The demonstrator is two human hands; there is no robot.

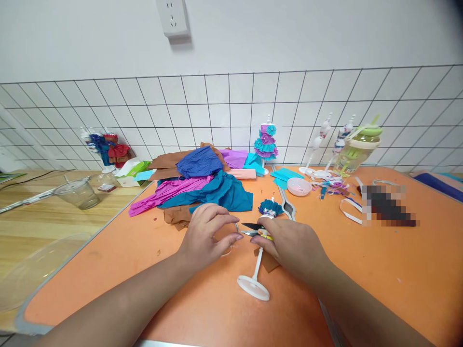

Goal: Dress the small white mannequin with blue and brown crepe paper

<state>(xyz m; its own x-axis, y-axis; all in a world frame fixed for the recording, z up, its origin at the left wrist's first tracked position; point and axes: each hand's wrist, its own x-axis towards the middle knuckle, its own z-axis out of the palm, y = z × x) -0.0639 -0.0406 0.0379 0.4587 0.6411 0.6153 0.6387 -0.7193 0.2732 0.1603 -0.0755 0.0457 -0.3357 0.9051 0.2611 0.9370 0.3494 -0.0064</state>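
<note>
My left hand is closed in a pinch on a roll of clear tape lying on the orange table. My right hand is closed around small yellow-handled scissors, blades pointing left toward the tape. Under the right hand lies a white doll stand with a round base; its top carries a dark blue paper ruffle. A small brown paper piece lies beneath the right hand.
A heap of crepe paper in blue, teal, magenta and brown sits behind my hands. A dressed stand, a pink dish, a green-lidded bottle, ribbon scraps and a plastic cup stand further back.
</note>
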